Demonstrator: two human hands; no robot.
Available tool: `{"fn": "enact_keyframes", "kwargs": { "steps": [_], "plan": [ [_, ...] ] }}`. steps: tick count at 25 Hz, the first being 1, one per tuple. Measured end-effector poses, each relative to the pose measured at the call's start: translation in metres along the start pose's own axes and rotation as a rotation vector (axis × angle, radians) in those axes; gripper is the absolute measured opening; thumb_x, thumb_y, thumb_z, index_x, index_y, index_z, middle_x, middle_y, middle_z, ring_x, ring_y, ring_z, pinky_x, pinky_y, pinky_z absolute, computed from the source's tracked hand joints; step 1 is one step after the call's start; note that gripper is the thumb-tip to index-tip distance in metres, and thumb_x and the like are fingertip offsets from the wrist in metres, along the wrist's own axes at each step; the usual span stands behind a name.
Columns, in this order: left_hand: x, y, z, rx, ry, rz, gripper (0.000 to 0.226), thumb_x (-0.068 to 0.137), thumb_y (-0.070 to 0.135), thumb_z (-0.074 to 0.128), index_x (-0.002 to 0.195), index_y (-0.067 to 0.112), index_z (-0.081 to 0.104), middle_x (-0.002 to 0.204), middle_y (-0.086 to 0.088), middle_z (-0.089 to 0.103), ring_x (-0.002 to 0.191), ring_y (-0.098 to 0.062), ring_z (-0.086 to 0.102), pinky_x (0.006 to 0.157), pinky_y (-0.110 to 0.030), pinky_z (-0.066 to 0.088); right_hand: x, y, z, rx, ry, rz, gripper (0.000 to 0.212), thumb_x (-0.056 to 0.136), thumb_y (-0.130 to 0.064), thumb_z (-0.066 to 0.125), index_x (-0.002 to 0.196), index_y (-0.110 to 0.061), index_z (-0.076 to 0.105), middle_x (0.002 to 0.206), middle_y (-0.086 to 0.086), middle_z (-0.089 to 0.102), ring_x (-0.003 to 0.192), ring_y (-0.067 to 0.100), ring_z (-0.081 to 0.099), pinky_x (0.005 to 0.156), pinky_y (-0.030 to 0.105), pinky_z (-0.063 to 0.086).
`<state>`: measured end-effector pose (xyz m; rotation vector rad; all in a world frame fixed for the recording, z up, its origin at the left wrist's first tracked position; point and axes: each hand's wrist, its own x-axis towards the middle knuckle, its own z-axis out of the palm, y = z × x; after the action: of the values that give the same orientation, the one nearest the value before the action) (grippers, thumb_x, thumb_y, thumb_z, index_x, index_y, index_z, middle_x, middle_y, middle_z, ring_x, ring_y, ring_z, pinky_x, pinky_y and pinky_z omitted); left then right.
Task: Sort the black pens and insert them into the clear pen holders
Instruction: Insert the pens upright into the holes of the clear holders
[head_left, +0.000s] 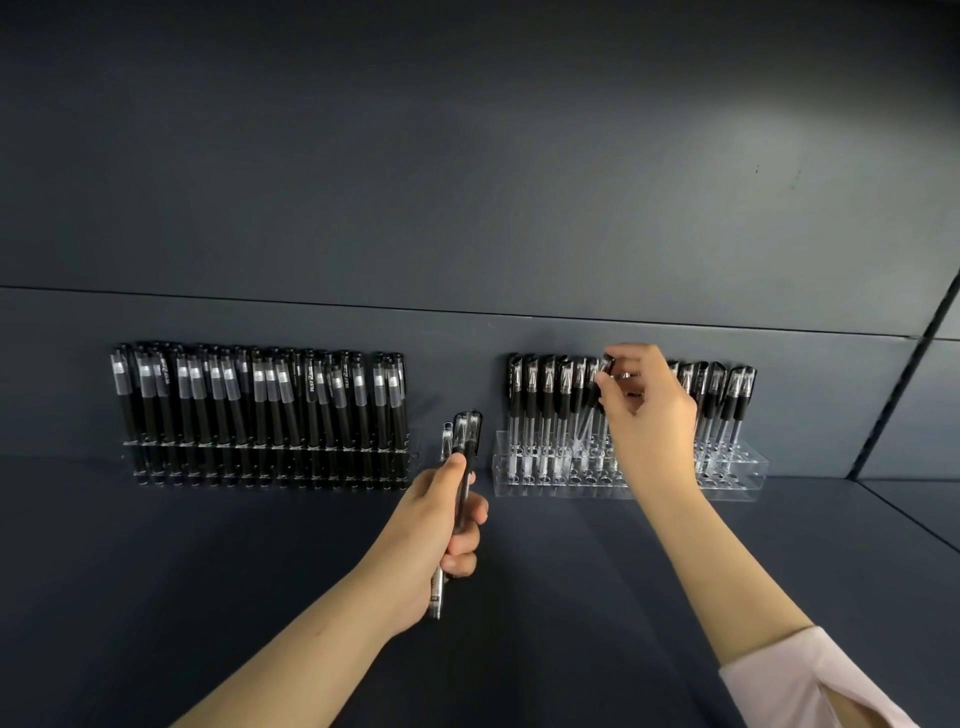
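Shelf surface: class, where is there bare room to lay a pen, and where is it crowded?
Free: the shelf in front of the left holder, between the forearms, and right of the right holder. Crowded: both holders' pen rows, and the gap between them, partly hidden by the left hand and held pens.

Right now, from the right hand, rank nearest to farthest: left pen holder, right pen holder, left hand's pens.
1. Right pen holder, at the right hand.
2. Pens held by the left hand, centre.
3. Left pen holder, far left.
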<state>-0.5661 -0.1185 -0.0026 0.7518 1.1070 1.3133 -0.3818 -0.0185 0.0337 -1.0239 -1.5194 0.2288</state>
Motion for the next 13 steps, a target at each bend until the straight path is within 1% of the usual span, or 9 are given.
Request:
{"fn": "enact_keyframes", "kwargs": {
  "steps": [2, 4, 5, 6, 8, 10, 13],
  "plan": [
    [0.001, 0.002, 0.000, -0.049, 0.002, -0.029, 0.027, 0.102, 0.031, 0.038, 0.104, 0.006, 0.050, 0.058, -0.004, 0.053, 0.034, -0.009, 0.028, 0.035, -0.013, 0.020, 0.000, 0.004, 0.003, -0.084, -0.045, -0.036, 0.026, 0.094, -0.011, 0.059, 0.119, -0.017, 0.062, 0.102, -0.003, 0.062, 0.082, -0.001, 0.057, 0.069, 0.004, 0.044],
    [0.000, 0.003, 0.000, -0.068, -0.004, -0.034, 0.026, 0.101, 0.026, 0.036, 0.103, 0.006, 0.051, 0.058, -0.004, 0.053, 0.034, -0.009, 0.028, 0.035, -0.014, 0.020, 0.000, 0.008, 0.005, -0.138, -0.072, -0.081, 0.032, 0.094, -0.011, 0.059, 0.126, -0.015, 0.060, 0.103, -0.003, 0.060, 0.082, 0.000, 0.056, 0.072, 0.005, 0.045],
    [0.000, 0.003, 0.000, -0.070, -0.007, -0.022, 0.024, 0.102, 0.024, 0.037, 0.104, 0.005, 0.052, 0.059, -0.004, 0.054, 0.034, -0.009, 0.029, 0.034, -0.014, 0.021, 0.001, 0.010, 0.005, -0.155, -0.081, -0.093, 0.033, 0.095, -0.011, 0.058, 0.127, -0.015, 0.060, 0.104, -0.003, 0.059, 0.081, 0.001, 0.056, 0.075, 0.009, 0.047],
    [0.000, 0.003, 0.000, -0.065, -0.011, -0.001, 0.023, 0.102, 0.022, 0.038, 0.106, 0.004, 0.052, 0.060, -0.003, 0.055, 0.035, -0.009, 0.030, 0.034, -0.015, 0.021, 0.001, 0.011, 0.006, -0.170, -0.096, -0.093, 0.034, 0.095, -0.012, 0.057, 0.128, -0.015, 0.060, 0.107, -0.001, 0.058, 0.081, 0.002, 0.056, 0.078, 0.016, 0.050],
    [0.001, 0.001, 0.001, -0.034, -0.019, 0.058, 0.022, 0.102, 0.018, 0.042, 0.110, 0.000, 0.053, 0.065, -0.003, 0.057, 0.037, -0.009, 0.034, 0.034, -0.016, 0.023, 0.000, 0.013, 0.006, -0.185, -0.144, -0.067, 0.034, 0.095, -0.012, 0.057, 0.129, -0.014, 0.060, 0.113, 0.001, 0.057, 0.085, 0.008, 0.057, 0.084, 0.026, 0.054],
    [0.000, -0.001, 0.001, 0.031, -0.017, 0.113, 0.021, 0.101, 0.019, 0.049, 0.109, 0.003, 0.058, 0.072, -0.004, 0.059, 0.042, -0.010, 0.040, 0.034, -0.019, 0.027, -0.002, 0.011, 0.006, -0.174, -0.148, -0.065, 0.036, 0.096, -0.013, 0.056, 0.131, -0.014, 0.059, 0.111, -0.002, 0.055, 0.087, 0.010, 0.058, 0.084, 0.026, 0.053],
    [-0.003, -0.001, 0.001, 0.108, -0.010, 0.153, 0.019, 0.098, 0.024, 0.054, 0.105, 0.008, 0.063, 0.076, -0.002, 0.065, 0.047, -0.011, 0.047, 0.039, -0.022, 0.030, -0.004, -0.003, 0.004, -0.107, -0.104, -0.112, 0.032, 0.096, -0.015, 0.055, 0.127, -0.017, 0.061, 0.102, -0.004, 0.060, 0.082, 0.009, 0.057, 0.075, 0.019, 0.050]
  ]
}}
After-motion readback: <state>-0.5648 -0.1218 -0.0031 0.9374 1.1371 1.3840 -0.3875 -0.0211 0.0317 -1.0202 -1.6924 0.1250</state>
